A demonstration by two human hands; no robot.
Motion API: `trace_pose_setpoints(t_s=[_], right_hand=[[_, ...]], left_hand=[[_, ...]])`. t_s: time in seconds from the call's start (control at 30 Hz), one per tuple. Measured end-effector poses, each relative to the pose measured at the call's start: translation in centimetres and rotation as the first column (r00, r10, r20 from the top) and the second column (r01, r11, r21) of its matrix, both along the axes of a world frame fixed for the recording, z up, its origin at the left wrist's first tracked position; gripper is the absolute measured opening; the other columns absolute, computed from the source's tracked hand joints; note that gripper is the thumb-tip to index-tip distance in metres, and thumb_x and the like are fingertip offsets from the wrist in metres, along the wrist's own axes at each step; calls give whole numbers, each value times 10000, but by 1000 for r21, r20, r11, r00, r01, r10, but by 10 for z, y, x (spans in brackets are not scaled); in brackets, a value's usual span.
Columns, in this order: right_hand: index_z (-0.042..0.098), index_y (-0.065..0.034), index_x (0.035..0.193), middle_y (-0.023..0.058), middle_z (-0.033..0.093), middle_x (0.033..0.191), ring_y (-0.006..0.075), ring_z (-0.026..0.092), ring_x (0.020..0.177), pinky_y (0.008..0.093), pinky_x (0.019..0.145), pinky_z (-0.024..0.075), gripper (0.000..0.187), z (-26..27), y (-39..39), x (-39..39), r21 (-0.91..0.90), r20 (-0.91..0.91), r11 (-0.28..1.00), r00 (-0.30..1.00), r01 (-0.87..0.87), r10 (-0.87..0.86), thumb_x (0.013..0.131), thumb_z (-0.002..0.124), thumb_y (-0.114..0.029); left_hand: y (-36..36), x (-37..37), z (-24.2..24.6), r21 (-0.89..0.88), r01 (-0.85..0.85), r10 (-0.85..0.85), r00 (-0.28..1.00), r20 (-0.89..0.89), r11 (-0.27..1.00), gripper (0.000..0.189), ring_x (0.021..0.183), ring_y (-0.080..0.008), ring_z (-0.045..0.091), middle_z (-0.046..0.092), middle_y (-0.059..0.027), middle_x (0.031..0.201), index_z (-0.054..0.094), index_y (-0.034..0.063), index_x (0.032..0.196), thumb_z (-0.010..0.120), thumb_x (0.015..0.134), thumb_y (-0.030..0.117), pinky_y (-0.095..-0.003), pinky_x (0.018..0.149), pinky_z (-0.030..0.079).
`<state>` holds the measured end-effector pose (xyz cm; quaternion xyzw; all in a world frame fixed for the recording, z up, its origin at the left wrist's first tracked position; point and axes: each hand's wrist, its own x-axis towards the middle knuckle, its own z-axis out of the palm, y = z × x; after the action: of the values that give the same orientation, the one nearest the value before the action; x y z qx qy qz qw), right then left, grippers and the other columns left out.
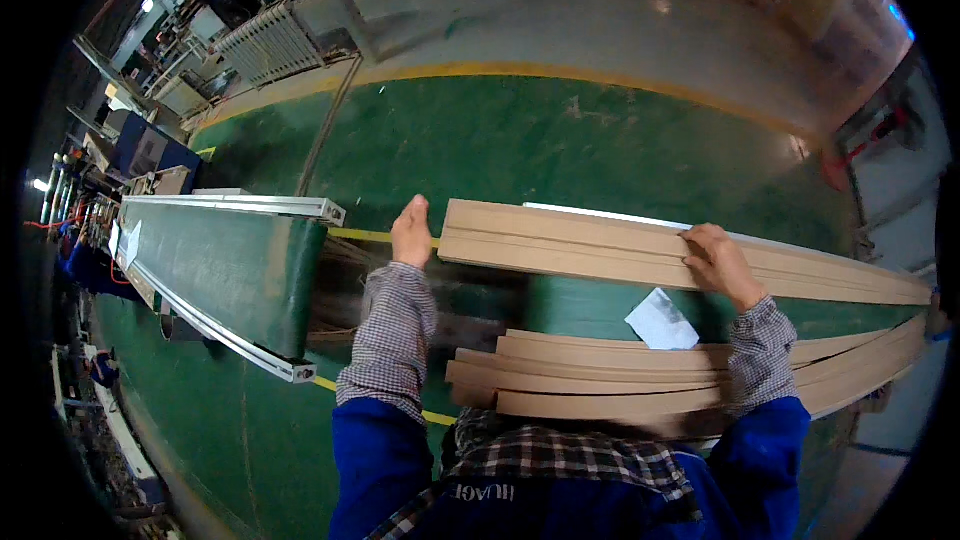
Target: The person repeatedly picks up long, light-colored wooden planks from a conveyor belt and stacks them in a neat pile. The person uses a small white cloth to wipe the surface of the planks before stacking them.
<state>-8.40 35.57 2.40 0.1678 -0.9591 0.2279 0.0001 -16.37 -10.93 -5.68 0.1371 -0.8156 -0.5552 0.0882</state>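
Note:
My left hand (412, 232) is held flat and upright, its palm facing the near end of a row of long brown boards (570, 244). A narrow gap separates hand and boards, and nothing is in that hand. Further along the same boards, my right hand (720, 262) has its thumb and fingertips bent onto the top face; whether they pinch an edge is unclear. The boards look like fibreboard or cardboard and lie along the far side of a green conveyor belt (577, 304). A crumpled white sheet (662, 320) lies on the belt below my right hand.
Nearest my body, several more brown boards (600, 373) lie along the belt with uneven ends. To the left, across a gap, stands another green belt conveyor (225, 255) with aluminium side rails (232, 202). A metal post (337, 0) and a radiator (270, 45) are farther off.

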Motion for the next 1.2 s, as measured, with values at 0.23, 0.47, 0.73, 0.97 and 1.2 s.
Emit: trace_pose_setpoints(t_s=[0.23, 0.47, 0.73, 0.97, 1.2], right_hand=[[594, 23, 1032, 157, 584, 1019, 324, 547, 946, 367, 839, 465, 347, -5, 0, -2, 52, -46, 997, 997, -59, 62, 695, 670, -12], [588, 13, 1061, 172, 575, 1068, 343, 542, 987, 381, 860, 454, 384, -8, -14, -1, 43, -32, 997, 997, -63, 64, 690, 676, -21], [494, -40, 1201, 183, 492, 1221, 331, 482, 1123, 384, 968, 399, 445, 15, -18, 76, 4, -53, 958, 957, 287, -286, 788, 636, -127], [570, -39, 1096, 145, 588, 1075, 291, 582, 973, 351, 816, 490, 273, 12, -24, 271, -233, -197, 747, 722, 623, -664, 831, 590, -104], [596, -56, 1016, 124, 620, 961, 289, 601, 895, 364, 762, 500, 199, -50, -63, 431, -294, -125, 422, 403, 858, -907, 821, 569, -90]], left_hand=[[3, 25, -17, 354, 254, -263, 965, -25, 900, 408, 998, -114, 532, 597, -79, 1104, 536, -69, 1162, 510, 925, 262, -262, 880, 410], [9, 36, -4, 151, 170, -163, 985, -57, 974, 360, 902, -116, 563, 635, -72, 1009, 546, -71, 1150, 538, 903, 190, -248, 806, 443], [-4, 20, -39, 34, 274, -272, 961, -48, 961, 299, 979, -178, 554, 604, -99, 1093, 571, -40, 1124, 505, 913, 162, -311, 886, 426], [-58, -49, -114, 7, 260, -260, 966, -11, 966, 380, 999, -254, 572, 585, -170, 1110, 558, -67, 1124, 484, 927, 250, -338, 870, 454], [-14, -22, -36, -313, 292, -307, 952, 1, 904, 437, 1051, -263, 528, 559, -173, 1137, 557, -26, 1139, 463, 919, 339, -389, 921, 412]])
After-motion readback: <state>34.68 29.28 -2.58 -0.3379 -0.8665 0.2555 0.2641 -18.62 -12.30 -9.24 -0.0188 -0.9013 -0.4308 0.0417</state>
